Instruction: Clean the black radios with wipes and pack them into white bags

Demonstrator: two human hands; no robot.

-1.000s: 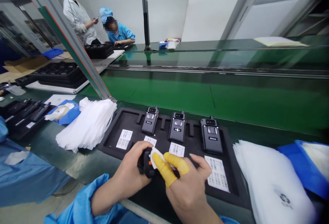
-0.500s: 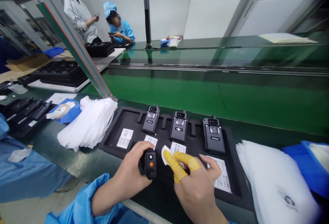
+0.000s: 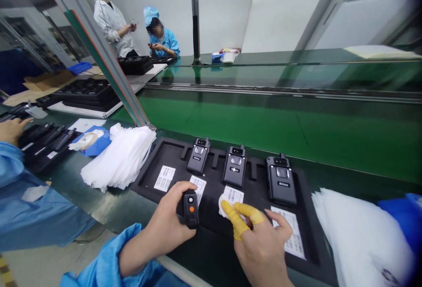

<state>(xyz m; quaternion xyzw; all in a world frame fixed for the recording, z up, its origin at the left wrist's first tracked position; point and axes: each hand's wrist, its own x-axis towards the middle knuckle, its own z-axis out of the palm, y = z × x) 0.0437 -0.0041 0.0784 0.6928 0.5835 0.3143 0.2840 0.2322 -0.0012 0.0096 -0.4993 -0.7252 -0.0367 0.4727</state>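
My left hand [image 3: 166, 221] is closed round a small black device [image 3: 190, 208] with an orange button, held upright over the front edge of a black foam tray [image 3: 158, 157]. My right hand [image 3: 260, 243], with yellow finger cots on thumb and forefinger, pinches a small white wipe [image 3: 223, 201] just right of the device, above a white label [image 3: 234, 194]. Three black devices [image 3: 198, 160] [image 3: 234, 171] [image 3: 281, 179] stand in the tray's back row, with printed labels lying in front of them.
A stack of white bags [image 3: 120, 160] lies left of the tray, another white stack [image 3: 356, 234] to the right. A green conveyor belt [image 3: 263, 120] runs behind. A co-worker's hand [image 3: 11, 128] reaches over black trays at far left. Two people stand far back left.
My right hand has drawn the white wipe off the held device and moved right and down toward the label. The left hand has kept the device steady, its orange button now showing.
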